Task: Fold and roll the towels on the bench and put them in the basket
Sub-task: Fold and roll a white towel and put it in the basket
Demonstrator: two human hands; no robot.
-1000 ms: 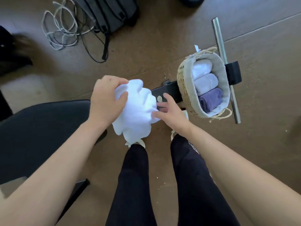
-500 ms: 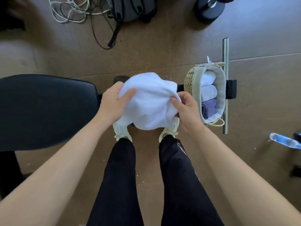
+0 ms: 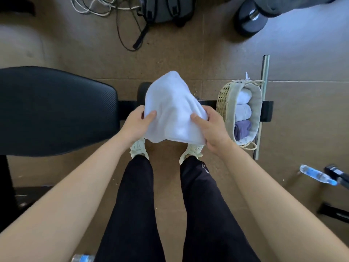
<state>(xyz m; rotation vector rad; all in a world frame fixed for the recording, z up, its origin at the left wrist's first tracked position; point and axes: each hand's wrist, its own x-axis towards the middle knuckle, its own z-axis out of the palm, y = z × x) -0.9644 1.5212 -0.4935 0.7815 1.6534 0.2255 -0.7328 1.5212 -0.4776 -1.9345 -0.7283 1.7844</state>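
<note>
A white towel (image 3: 172,108) hangs loosely between both hands, in the air above my feet. My left hand (image 3: 137,122) pinches its left edge with the thumb on top. My right hand (image 3: 211,127) grips its right edge the same way. A woven basket (image 3: 224,103) with a cloth lining stands on the floor just right of my right hand. It holds three rolled towels: a white one (image 3: 244,96), a pale lilac one (image 3: 243,111) and a dark purple one (image 3: 242,128). The black padded bench (image 3: 56,110) lies to the left.
A metal bar (image 3: 261,103) on the bench frame runs behind the basket. A dumbbell (image 3: 249,17), a grey backpack (image 3: 166,10) and tangled cables (image 3: 105,6) lie on the far floor. Water bottles rest at right (image 3: 317,174) and near bottom (image 3: 83,258).
The crumpled towel has been spread out between both hands, the right hand now gripping its edge. My view has swung, so bench and basket sit lower and more level in frame.
</note>
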